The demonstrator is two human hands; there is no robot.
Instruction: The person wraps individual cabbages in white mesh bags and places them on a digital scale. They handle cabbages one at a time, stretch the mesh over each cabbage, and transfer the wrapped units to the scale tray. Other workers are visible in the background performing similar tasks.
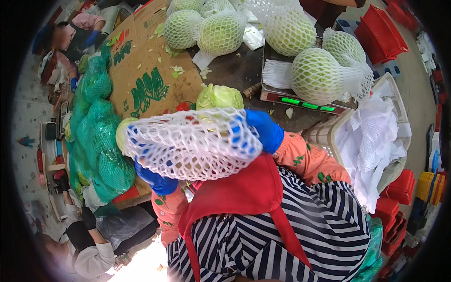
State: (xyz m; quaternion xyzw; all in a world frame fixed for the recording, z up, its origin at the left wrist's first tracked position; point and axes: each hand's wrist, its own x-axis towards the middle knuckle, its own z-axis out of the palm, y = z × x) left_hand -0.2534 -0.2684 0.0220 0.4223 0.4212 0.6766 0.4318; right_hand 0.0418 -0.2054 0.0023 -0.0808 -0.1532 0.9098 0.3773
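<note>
A white foam net sleeve (190, 148) is stretched sideways in front of my red apron bib. My right hand (266, 130), in a blue glove, grips its right end, with fingers showing through the mesh. My left hand (155, 178), also blue-gloved, is at the left end, partly hidden behind the net. A pale cabbage (122, 135) shows at the sleeve's left end; whether the left hand touches it is hidden. Just beyond the net sits a bare green cabbage (218, 96) on the table.
Netted cabbages (315, 75) rest on a digital scale (306, 102); more netted cabbages (222, 31) stand at the back. Cardboard (158, 70) with leaf scraps covers the table's left. Green-bagged cabbages (109, 155) line the left edge. A basket (403, 116) holds white sleeves. Co-workers are at left.
</note>
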